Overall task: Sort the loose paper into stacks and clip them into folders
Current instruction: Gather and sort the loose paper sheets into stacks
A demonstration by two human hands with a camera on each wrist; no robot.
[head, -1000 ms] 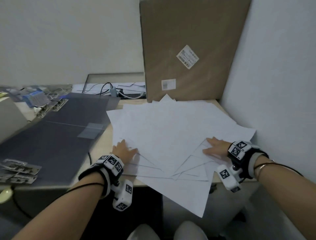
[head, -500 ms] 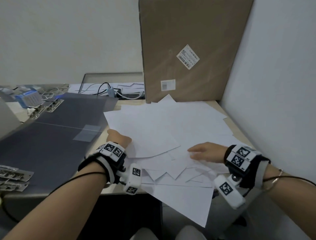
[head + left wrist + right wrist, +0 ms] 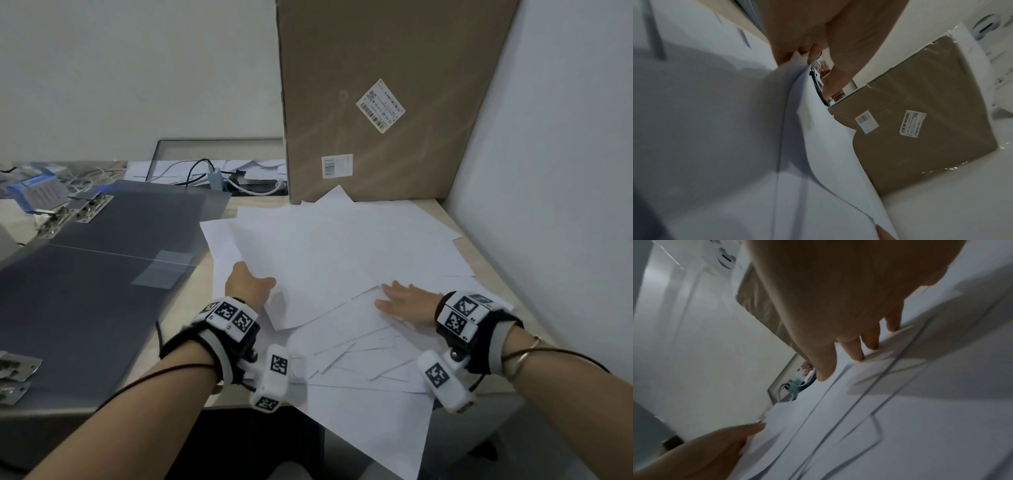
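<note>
Loose white paper sheets (image 3: 342, 246) lie fanned over the right half of the desk, and one sheet (image 3: 373, 421) hangs over the front edge. My left hand (image 3: 248, 286) grips the near left edge of a raised bundle of sheets (image 3: 813, 146), fingers under it and thumb on top. My right hand (image 3: 402, 301) lies flat with straight fingers (image 3: 854, 352) pressing on the lower sheets (image 3: 900, 402). Dark grey folders (image 3: 102, 260) lie open and flat on the left, with metal clips (image 3: 73, 210) at their far corner.
A tall brown cardboard box (image 3: 383, 102) stands against the wall behind the paper. A white wall (image 3: 548, 171) closes the right side. Cables and a power strip (image 3: 219, 178) sit at the back. More metal clips (image 3: 13, 377) lie at the left front.
My left hand has taken hold of a bundle of sheets and lifted its near edge. My right hand slid left and toward me over the pile and stays flat on it.
</note>
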